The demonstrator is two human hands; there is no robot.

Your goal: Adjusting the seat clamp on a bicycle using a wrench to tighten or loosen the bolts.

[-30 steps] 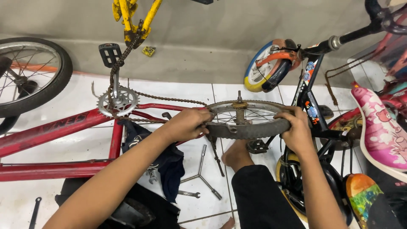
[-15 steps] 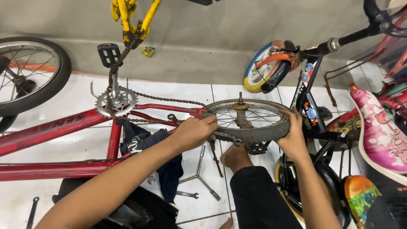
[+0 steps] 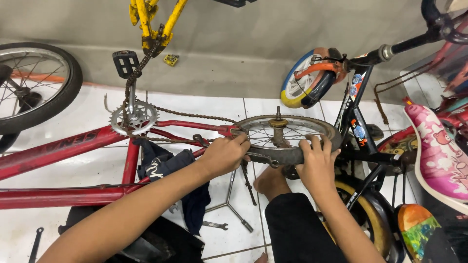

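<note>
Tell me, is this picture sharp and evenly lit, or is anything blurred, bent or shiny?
Head view: light is even and soft, with faint shadows under the red bike frame. The left hand, right hand and small wheel look sharp. The white floor tiles show mild sheen, and the wide lens curves things near the edges.

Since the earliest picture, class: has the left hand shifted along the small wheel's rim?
Yes. The left hand slid from the wheel's top-left edge down to its near left side, beside the red frame.
</note>
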